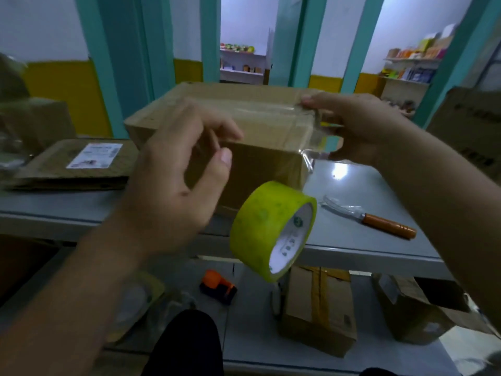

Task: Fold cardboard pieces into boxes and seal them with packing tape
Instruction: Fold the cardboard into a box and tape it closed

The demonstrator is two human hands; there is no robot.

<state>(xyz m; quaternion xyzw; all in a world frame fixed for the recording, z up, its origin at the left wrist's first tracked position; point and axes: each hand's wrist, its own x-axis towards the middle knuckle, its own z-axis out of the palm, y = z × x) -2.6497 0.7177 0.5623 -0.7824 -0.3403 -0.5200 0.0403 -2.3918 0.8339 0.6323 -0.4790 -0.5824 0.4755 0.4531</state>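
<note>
In the head view, a box (217, 115) is seen on the table (366, 191), with clear tape (306, 156) laid along its top and run off its right corner. The box's right end is gripped by the right hand (360, 126), the thumb pressed on the tape. The left hand (179, 164) is held slack before the box, fingers loosely curved, with nothing in it. The roll (260, 226) is hung in the air from the tape, near the table's front edge. A knife (379, 223) is laid on the table. The box is judged light and stiff but dentable, best held at its corners. The tape is judged limp and sticky, best taken by the roll's rim.
</note>
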